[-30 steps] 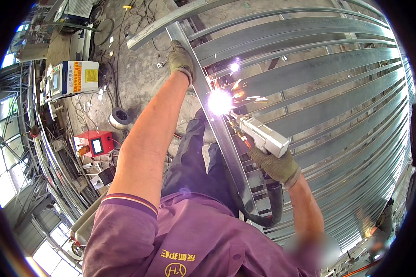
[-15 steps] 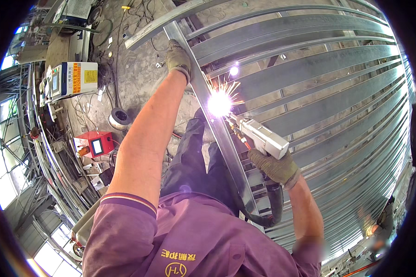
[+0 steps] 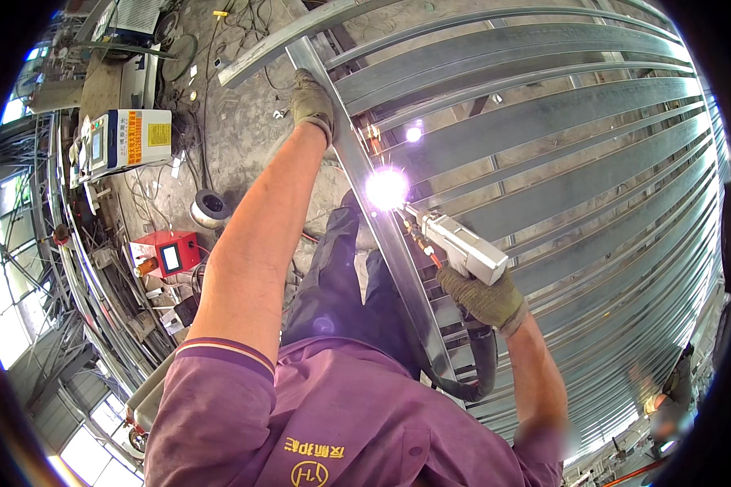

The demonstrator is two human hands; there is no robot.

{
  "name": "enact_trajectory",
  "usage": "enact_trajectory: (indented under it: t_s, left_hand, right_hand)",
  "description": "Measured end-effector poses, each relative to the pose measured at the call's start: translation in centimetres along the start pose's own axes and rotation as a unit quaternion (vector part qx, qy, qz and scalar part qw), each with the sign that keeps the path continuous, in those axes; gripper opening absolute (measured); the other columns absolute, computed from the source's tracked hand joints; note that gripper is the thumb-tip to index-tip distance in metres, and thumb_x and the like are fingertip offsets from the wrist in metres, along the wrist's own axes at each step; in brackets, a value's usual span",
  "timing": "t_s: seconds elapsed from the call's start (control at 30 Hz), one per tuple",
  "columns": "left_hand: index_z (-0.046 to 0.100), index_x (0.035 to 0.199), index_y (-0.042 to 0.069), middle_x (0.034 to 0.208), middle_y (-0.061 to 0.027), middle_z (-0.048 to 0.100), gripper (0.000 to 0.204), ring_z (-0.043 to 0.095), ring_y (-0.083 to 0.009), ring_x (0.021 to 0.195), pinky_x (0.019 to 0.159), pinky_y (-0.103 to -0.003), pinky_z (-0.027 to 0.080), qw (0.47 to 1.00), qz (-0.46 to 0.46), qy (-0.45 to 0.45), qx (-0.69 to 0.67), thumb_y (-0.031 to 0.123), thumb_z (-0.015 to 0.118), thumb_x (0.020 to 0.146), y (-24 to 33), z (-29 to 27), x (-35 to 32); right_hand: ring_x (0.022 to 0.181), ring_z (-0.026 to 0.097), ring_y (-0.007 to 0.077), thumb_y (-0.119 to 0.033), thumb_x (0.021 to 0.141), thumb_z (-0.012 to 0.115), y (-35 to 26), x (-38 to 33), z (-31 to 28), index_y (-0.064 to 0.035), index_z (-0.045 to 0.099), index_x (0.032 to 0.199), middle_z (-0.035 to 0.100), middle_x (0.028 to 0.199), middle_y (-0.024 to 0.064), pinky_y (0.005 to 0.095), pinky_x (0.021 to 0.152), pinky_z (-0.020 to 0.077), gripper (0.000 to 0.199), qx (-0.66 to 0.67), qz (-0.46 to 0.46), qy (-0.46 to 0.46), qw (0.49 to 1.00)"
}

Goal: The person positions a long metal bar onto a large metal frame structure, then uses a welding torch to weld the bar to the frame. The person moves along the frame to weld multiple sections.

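Observation:
My right hand (image 3: 486, 297), in a dull green work glove, is closed around the handle of a silver-white welding gun (image 3: 466, 245). Its nozzle meets the inner side of a long steel tube (image 3: 410, 280), where a bright white-violet glare (image 3: 387, 188) hides the joint. A dark thick hose (image 3: 485, 357) hangs from the gun beside my wrist. Further up the same tube, my gloved left hand (image 3: 311, 101) grips its outer edge, fingers partly hidden. From the tube, several flat grey steel bars (image 3: 512, 146) run off to the right.
On the floor at left stand a white machine with a small screen (image 3: 130, 140) and a red box with a display (image 3: 167, 253). Near them lie a wire spool (image 3: 211, 208) and loose cables. Metal stock (image 3: 97, 300) is stacked far left. Another person (image 3: 670, 398) is at the lower right.
The wide spray of orange sparks has shrunk to a few near the tube. Both hands and the welding gun hold nearly the same place.

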State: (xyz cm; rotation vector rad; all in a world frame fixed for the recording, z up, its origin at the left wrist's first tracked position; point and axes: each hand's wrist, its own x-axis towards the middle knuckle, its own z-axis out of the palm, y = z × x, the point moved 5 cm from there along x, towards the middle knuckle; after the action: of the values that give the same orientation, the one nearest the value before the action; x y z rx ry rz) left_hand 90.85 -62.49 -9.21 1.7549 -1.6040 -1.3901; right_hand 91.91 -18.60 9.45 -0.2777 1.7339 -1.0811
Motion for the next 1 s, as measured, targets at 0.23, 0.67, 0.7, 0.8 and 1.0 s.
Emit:
enact_trajectory:
  t_s: [0.23, 0.67, 0.7, 0.8, 1.0]
  left_hand:
    - [0.062, 0.136, -0.007, 0.139, -0.0262, 0.063, 0.081, 0.06, -0.0392, 0.13, 0.109, -0.042, 0.046, 0.999, -0.023, -0.021, -0.016, 0.063, 0.034, 0.106, 0.6, 0.2, -1.2]
    - [0.066, 0.132, -0.002, 0.127, -0.0212, 0.071, 0.088, 0.068, -0.0376, 0.113, 0.096, -0.045, 0.053, 0.999, -0.037, -0.015, -0.02, 0.072, 0.029, 0.104, 1.9, -0.3, -2.4]
    - [0.056, 0.147, 0.001, 0.138, -0.0145, 0.066, 0.083, 0.066, -0.0283, 0.118, 0.1, -0.042, 0.051, 0.998, -0.05, -0.037, 0.03, 0.069, 0.036, 0.104, 2.4, -0.6, -2.7]
    - [0.056, 0.147, 0.001, 0.137, -0.0144, 0.065, 0.082, 0.065, -0.0291, 0.118, 0.101, -0.042, 0.05, 0.995, -0.058, -0.063, -0.054, 0.068, 0.035, 0.105, 3.4, -0.5, -4.6]
    - [0.061, 0.141, 0.0, 0.133, -0.0151, 0.067, 0.073, 0.064, -0.0312, 0.118, 0.1, -0.042, 0.049, 0.992, 0.004, -0.093, -0.088, 0.061, 0.039, 0.106, 1.2, 0.2, 0.6]
  right_hand:
    - [0.091, 0.069, 0.0145, -0.021, 0.088, 0.084, 0.7, -1.3, 0.5, -0.0022, 0.071, 0.124, 0.076, 0.101, 0.0071, 0.0316, 0.079, 0.0577, 0.042, -0.002, 0.049, 0.014, 0.999]
    - [0.06, 0.056, 0.0071, -0.014, 0.096, 0.075, 1.5, -7.4, 0.0, -0.0025, 0.07, 0.101, 0.061, 0.069, -0.0017, 0.0263, 0.053, 0.0438, 0.013, 0.093, 0.021, 0.16, 0.982]
    - [0.06, 0.056, 0.007, -0.014, 0.096, 0.075, 1.8, -7.6, 0.3, -0.0026, 0.07, 0.101, 0.061, 0.069, -0.0021, 0.0263, 0.053, 0.0439, 0.014, 0.093, 0.024, 0.163, 0.982]
    - [0.066, 0.053, 0.0062, -0.017, 0.096, 0.077, 2.4, -9.3, 1.2, -0.0025, 0.07, 0.115, 0.061, 0.076, -0.0036, 0.0262, 0.057, 0.0445, 0.025, 0.087, 0.035, 0.171, 0.981]
    - [0.075, 0.058, 0.0089, -0.018, 0.094, 0.079, 4.7, -15.1, 2.7, -0.0014, 0.07, 0.123, 0.067, 0.088, -0.0013, 0.0282, 0.066, 0.0504, 0.035, 0.005, 0.037, 0.213, 0.976]
